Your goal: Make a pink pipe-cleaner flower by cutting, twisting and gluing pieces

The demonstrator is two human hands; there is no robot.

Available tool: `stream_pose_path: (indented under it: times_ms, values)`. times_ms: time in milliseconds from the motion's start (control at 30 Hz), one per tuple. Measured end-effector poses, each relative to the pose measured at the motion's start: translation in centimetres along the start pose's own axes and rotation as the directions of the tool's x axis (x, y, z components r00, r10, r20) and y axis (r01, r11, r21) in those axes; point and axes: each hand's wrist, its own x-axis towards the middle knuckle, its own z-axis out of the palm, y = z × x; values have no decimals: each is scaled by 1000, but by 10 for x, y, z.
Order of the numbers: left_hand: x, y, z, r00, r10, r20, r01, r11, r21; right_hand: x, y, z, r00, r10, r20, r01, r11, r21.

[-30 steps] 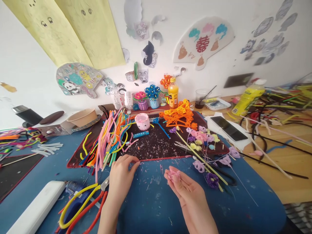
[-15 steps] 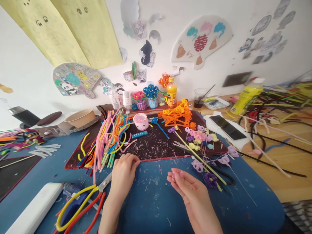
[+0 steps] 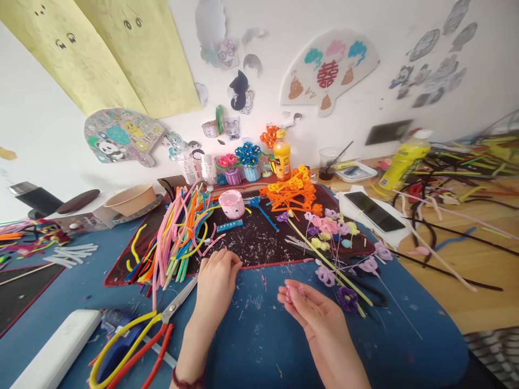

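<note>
My left hand (image 3: 217,283) is over the front edge of the dark mat (image 3: 259,243), its fingers curled and pressed together. Whatever lies between those fingertips is hidden from me. Palm turned up, my right hand (image 3: 314,313) pinches a small pink fuzzy piece (image 3: 295,293) between thumb and fingers. To the left of my left hand lie large scissors (image 3: 166,319) with yellow and red handles. Just right of my right hand are a purple pipe-cleaner flower (image 3: 347,299) and several lilac, pink and yellow ones (image 3: 330,224) on thin stems.
A bundle of coloured pipe cleaners (image 3: 174,232) covers the mat's left side. Behind it stand a pink tub (image 3: 232,205), an orange pile (image 3: 294,192) and a juice bottle (image 3: 281,156). A phone (image 3: 375,210) lies right; a glue gun (image 3: 121,335) and white box (image 3: 57,351) lie left.
My left hand has shifted right and slightly forward, and a dark red band now shows at its wrist. My right hand stays almost still with the pink piece. The view has turned slightly.
</note>
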Motion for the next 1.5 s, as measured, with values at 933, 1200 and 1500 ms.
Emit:
stream_pose_path:
  times_ms: [933, 1200, 1500]
  values:
    - [18, -5, 17, 989, 142, 37, -132, 972, -192, 2, 0, -2, 1000, 16, 25, -16, 1000, 9]
    - [16, 0, 16, 987, 158, 42, -148, 972, -183, 2, 0, -3, 999, 32, 36, -33, 999, 17]
    - [10, 7, 14, 969, 236, 66, -221, 957, -187, 7, 3, -6, 998, 22, 59, -24, 999, 42]
